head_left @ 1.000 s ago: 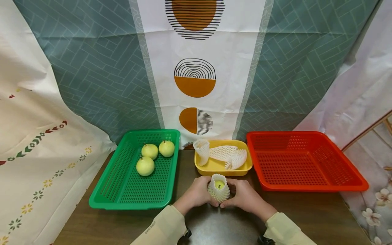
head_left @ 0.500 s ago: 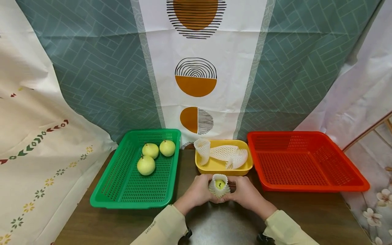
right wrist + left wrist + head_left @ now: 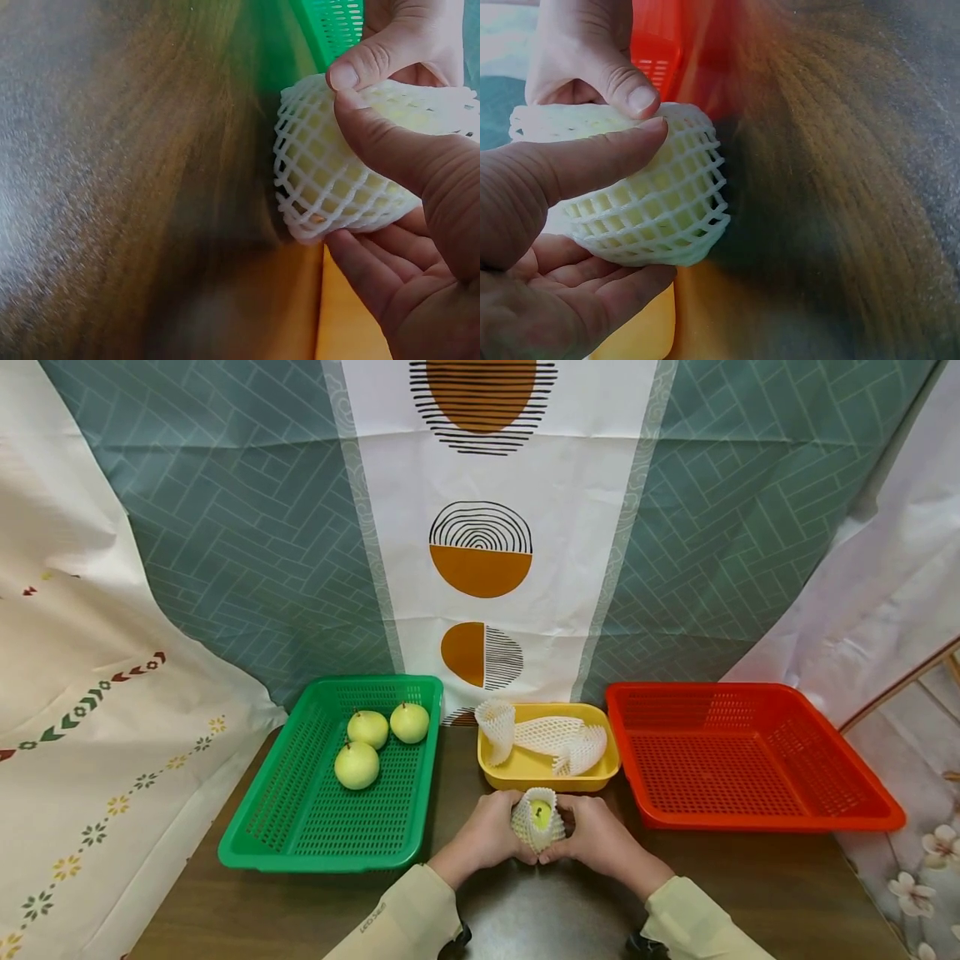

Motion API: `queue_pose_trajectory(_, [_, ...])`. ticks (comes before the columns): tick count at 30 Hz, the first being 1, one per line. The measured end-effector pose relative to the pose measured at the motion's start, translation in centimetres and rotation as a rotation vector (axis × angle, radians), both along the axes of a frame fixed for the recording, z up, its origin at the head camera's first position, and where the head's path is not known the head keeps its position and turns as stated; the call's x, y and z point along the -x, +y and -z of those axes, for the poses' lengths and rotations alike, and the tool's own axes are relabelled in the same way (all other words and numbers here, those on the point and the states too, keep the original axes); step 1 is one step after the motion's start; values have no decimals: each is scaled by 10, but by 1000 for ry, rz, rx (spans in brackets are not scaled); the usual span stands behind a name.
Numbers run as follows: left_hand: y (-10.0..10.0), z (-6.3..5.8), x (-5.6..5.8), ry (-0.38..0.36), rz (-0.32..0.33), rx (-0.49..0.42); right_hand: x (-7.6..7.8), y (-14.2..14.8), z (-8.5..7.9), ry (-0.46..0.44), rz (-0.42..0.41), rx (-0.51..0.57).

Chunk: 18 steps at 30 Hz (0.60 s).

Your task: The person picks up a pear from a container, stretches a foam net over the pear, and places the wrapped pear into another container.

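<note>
A round yellow-green pear (image 3: 541, 812) stands stem-up inside a white foam net sleeve (image 3: 667, 187), its top showing through the sleeve's mouth. My left hand (image 3: 491, 831) grips the sleeved pear from the left, and my right hand (image 3: 596, 835) grips it from the right. In both wrist views the thumbs lie across the near side of the net, tips nearly meeting. Fingers (image 3: 371, 270) curl under and behind it, partly hidden. The net reaches beyond the pear at its top end.
Just behind the hands is a yellow tray (image 3: 525, 781) with several foam nets (image 3: 551, 735). A green basket (image 3: 322, 863) with 3 bare pears (image 3: 356, 766) stands left. On the right is a red basket (image 3: 757, 820). A dark wooden table (image 3: 540, 910) bears everything; patterned cloth hangs behind.
Both hands keep hold of the sleeved pear in nearly the same spot. The thumbs have shifted slightly on the net, and its mouth looks narrower now.
</note>
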<state>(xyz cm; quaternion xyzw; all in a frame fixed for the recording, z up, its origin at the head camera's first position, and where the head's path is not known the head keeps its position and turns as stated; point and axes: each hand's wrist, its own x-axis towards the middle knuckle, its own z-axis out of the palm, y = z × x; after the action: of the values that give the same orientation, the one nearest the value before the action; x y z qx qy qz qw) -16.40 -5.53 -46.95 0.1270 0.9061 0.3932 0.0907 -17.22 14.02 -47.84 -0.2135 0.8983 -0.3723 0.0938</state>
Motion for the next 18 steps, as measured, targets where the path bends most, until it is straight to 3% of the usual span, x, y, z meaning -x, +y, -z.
queue_pose_trajectory(9, [-3, 2, -3, 29, -13, -26, -1, -1, 5, -63, 5, 75])
queue_pose_trajectory(14, [-6, -17, -5, 57, 0, -74, -4, -2, -9, -120, 49, 202])
queue_pose_trajectory(18, [-13, -38, -4, 54, 13, -172, -7, -4, -27, -130, 100, 295])
